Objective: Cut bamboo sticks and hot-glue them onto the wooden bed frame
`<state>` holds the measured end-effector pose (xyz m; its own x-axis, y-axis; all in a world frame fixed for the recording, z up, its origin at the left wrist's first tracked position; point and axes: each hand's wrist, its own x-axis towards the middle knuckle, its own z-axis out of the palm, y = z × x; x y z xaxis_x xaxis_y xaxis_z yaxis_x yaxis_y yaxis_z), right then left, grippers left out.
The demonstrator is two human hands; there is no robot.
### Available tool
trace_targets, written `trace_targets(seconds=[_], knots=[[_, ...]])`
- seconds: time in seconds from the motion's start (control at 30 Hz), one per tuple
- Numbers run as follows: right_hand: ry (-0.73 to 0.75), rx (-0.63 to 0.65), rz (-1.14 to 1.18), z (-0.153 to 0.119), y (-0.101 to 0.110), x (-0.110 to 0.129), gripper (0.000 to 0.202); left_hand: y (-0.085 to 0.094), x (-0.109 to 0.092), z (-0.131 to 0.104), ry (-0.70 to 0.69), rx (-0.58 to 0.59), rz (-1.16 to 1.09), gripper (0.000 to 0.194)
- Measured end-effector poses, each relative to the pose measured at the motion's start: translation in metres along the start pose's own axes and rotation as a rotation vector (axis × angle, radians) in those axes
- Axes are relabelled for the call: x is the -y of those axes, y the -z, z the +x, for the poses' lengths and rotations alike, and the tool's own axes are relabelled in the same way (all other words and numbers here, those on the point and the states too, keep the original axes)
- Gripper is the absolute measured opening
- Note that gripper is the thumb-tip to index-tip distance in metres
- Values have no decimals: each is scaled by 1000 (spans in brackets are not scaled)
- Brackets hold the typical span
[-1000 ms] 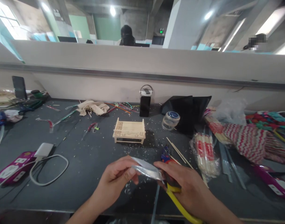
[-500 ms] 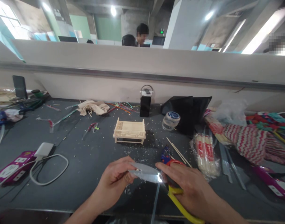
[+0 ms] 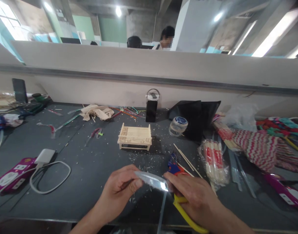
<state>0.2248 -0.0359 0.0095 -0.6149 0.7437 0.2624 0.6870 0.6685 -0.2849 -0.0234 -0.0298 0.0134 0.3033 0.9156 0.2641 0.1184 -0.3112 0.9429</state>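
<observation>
My right hand [image 3: 196, 195] is wrapped round the yellow handles of a pair of scissors [image 3: 152, 181], whose shiny blades point left and lie nearly together. At the blade tips, my left hand [image 3: 121, 187] has its thumb and fingers pinched; whatever is between them is hidden. Beyond both hands a small model bed of pale wooden sticks [image 3: 134, 138] stands upright on the dark table [image 3: 90, 182]. Blue-and-red-handled pliers [image 3: 173, 165] lie just past my right fingers, beside loose thin sticks [image 3: 184, 157].
A lidded clear jar [image 3: 178, 126], a phone [image 3: 151, 111] and a crumpled cloth [image 3: 96, 112] stand or lie farther back. Bagged sticks [image 3: 213, 159] are at the right. A purple power strip [image 3: 14, 174] with a white charger [image 3: 45, 156] sits left. Small chips are scattered mid-table.
The scissor blades, parted before with a pale bit between them near my left fingers, have come together. Both hands stay nearly in place. A person behind the partition has moved right.
</observation>
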Motion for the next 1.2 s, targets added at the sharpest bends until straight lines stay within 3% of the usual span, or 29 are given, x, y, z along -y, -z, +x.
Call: trace_targets(seconds=[0.27, 0.6, 0.77, 1.2], knots=[[-239, -191, 202, -5, -5, -5, 32, -3, 3, 1, 278, -85, -597, 8], [-115, -187, 85, -5, -20, 3, 45, -8, 2, 4, 322, -113, -930, 5], [-58, -196, -15, -3, -26, 6, 52, -14, 7, 2, 368, -51, -1117, 2], [4, -249, -191, 3, -24, 7, 64, -27, 15, -4, 335, -63, -1287, 4]])
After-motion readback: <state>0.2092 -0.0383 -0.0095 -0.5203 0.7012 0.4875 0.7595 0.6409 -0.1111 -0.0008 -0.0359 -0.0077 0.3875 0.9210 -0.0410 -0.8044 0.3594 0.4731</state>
